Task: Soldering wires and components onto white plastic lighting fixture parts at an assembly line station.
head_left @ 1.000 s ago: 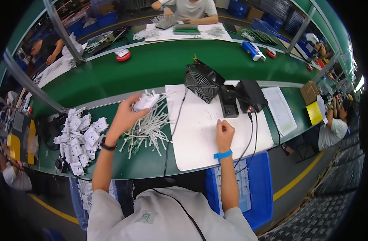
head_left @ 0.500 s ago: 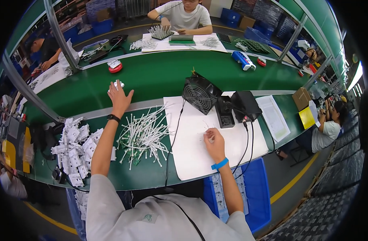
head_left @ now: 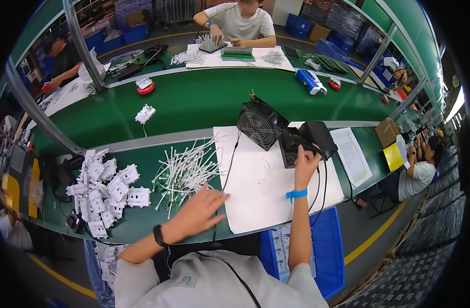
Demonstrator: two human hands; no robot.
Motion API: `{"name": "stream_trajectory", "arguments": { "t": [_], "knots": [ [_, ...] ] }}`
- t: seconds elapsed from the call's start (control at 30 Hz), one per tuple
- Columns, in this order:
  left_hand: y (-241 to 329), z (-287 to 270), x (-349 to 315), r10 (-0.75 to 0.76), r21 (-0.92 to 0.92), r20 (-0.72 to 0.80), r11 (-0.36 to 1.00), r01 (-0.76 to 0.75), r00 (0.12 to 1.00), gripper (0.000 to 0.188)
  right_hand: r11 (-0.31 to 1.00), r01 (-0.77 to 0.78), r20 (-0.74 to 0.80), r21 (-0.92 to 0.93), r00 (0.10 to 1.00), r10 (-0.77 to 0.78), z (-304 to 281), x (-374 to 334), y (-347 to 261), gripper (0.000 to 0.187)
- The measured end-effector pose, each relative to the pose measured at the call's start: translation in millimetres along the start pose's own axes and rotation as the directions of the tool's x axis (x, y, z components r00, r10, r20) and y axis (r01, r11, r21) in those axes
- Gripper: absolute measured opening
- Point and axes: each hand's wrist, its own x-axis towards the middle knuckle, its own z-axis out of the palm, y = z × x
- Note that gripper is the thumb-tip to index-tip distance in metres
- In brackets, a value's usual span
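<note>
My left hand [head_left: 198,211] is open, fingers spread, over the near edge of a pile of white cables with small green circuit boards [head_left: 190,172]. Its fingertips reach toward the white work sheet [head_left: 250,205]. With bent fingers, my right hand [head_left: 306,165] is at the front of a black open-topped holder [head_left: 290,160], beside a black box unit [head_left: 319,138] with dark cords. Whatever those fingers grip is hidden. On the green belt, a white plastic housing [head_left: 144,114] lies with a short white wire trailing from it.
White housings [head_left: 99,190] are heaped at the left. A black fan [head_left: 260,124] stands behind the sheet, papers [head_left: 351,154] to its right. A blue bin [head_left: 330,246] sits below the table edge. Across the belt [head_left: 204,97], a co-worker [head_left: 240,25] handles parts.
My left hand has left the white housing on the belt and come back to the cable pile. My right hand has moved from the sheet right and forward to the black holder.
</note>
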Motion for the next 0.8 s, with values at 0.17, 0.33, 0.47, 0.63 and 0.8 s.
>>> {"name": "stream_trajectory", "arguments": {
  "t": [0.17, 0.33, 0.47, 0.63, 0.8],
  "knots": [
    [47, 52, 6, 0.146, -0.048, 0.064, 0.989, -0.143, 0.987, 0.075, 0.967, 0.165, -0.023, -0.196, 0.985, -0.173, -7, 40, 21, 0.012],
    [36, 89, 3, 0.129, 0.001, 0.095, 0.991, -0.130, 0.987, 0.077, 0.946, 0.187, -0.044, -0.265, 0.978, -0.205, -2, 42, 22, 0.011],
    [37, 95, 0, 0.115, 0.072, 0.110, 0.990, -0.123, 0.987, 0.078, 0.939, 0.210, -0.050, -0.271, 0.971, -0.232, -1, 37, 16, 0.012],
    [41, 98, 0, 0.082, 0.090, 0.107, 0.992, -0.092, 0.991, 0.077, 0.977, 0.109, 0.038, -0.186, 0.994, -0.104, -11, 30, 10, 0.014],
    [41, 96, 1, 0.082, 0.066, 0.105, 0.994, -0.089, 0.991, 0.079, 0.931, 0.316, -0.215, -0.185, 0.911, -0.352, -40, -2, -9, 0.009]
  ]
}}
